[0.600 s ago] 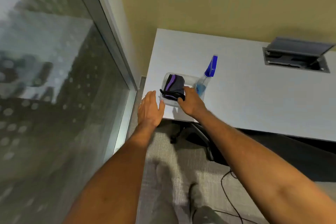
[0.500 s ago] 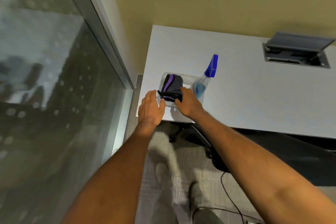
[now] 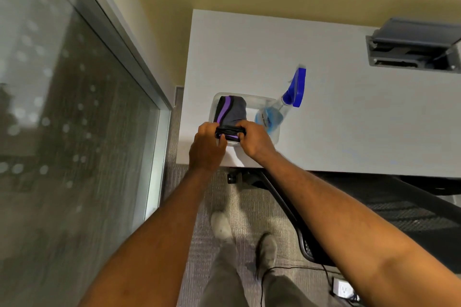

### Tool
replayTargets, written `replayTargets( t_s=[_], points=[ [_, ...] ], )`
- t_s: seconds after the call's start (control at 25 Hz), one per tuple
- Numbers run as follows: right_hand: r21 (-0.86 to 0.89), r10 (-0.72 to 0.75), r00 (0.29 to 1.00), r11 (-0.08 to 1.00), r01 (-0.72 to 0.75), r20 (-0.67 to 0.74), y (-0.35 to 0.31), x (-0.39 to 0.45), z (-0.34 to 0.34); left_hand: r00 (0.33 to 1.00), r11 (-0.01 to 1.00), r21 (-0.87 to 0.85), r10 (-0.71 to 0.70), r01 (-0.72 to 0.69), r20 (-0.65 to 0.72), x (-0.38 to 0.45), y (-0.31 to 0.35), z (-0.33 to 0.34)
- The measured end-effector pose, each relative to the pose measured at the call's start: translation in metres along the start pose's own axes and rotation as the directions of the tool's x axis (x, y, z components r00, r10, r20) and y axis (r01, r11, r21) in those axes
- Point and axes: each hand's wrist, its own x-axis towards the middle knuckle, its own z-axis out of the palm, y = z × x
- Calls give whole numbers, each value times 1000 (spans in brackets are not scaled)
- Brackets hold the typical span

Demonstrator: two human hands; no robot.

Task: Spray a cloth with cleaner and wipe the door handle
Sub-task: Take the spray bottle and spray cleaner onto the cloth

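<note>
A folded dark grey cloth (image 3: 232, 111) with a purple stripe lies in a clear plastic tub (image 3: 272, 103) near the front left corner of the white desk (image 3: 349, 117). A spray bottle (image 3: 277, 112) of blue cleaner with a blue trigger head leans in the tub's right side. My left hand (image 3: 207, 147) and my right hand (image 3: 252, 141) both pinch the cloth's near edge at the tub's front rim. No door handle is in view.
A frosted glass panel (image 3: 62, 132) in a metal frame fills the left. An open cable box (image 3: 411, 50) is set into the desk at the back right. A black office chair (image 3: 399, 219) stands under the desk edge, and a cable and plug lie on the carpet.
My left hand moved from the desk edge beside the tub onto the cloth's near edge. My right hand stayed on the cloth. The camera came closer to the desk.
</note>
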Motion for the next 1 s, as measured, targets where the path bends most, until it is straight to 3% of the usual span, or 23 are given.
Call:
replayTargets(
  t_s=[0.12,0.28,0.44,0.52,0.56,0.64,0.72,0.88,1.0],
  points=[
    [36,-5,999,999,7,-44,-4,-1,-7,999,995,-97,-13,9,-38,0,1,1],
    [148,-40,988,987,62,-147,-17,-14,-18,954,910,-344,-282,231,-105,-21,8,1],
    [237,-87,980,963,128,-179,-30,-33,-38,841,735,-552,-530,393,-107,-35,29,-12],
    [308,-115,974,936,172,-195,-36,-49,-52,762,519,-726,-647,452,13,-40,42,-26],
    [341,-146,969,917,208,-199,-39,-60,-60,761,361,-809,-630,464,156,-43,48,-37],
    [380,-226,956,881,283,-189,-40,-89,-72,810,86,-879,-439,469,389,-51,60,-58],
    [419,-290,947,849,321,-138,-37,-123,-79,839,-62,-894,-321,444,439,-60,68,-73],
    [345,-398,914,850,397,-71,-25,-173,-88,822,-3,-895,-394,446,411,-83,81,-84],
    [288,-408,913,874,391,-3,-30,-196,-91,834,-111,-922,-398,371,383,-108,88,-87]
  ],
)
